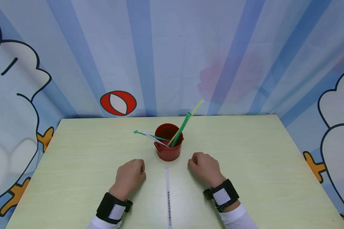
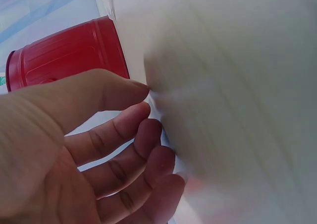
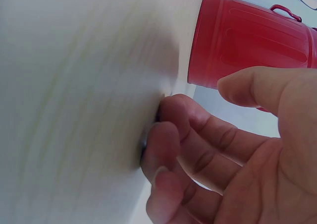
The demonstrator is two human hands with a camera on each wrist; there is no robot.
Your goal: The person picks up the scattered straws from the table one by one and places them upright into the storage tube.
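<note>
My left hand (image 1: 130, 176) rests on the table with loosely curled fingers and holds nothing. To the right, my right hand (image 1: 205, 168) lies the same way, also holding nothing. Between and beyond them stands a small red bucket (image 1: 168, 155) with side handles. Out of it lean a thick green straw (image 1: 184, 125), a yellow straw (image 1: 197, 107), a white straw (image 1: 150, 136) and a thin green straw (image 1: 139, 132). A white wrapped straw (image 1: 168, 194) with printed marks lies lengthwise on the table between the hands, touching neither. Each wrist view shows bent fingers near the bucket (image 2: 74, 50) (image 3: 247, 40).
The pale wooden table (image 1: 83, 143) ends at a blue striped cloth backdrop (image 1: 172, 63). Printed cartoon figures cover the side cloths. Black straps circle both wrists.
</note>
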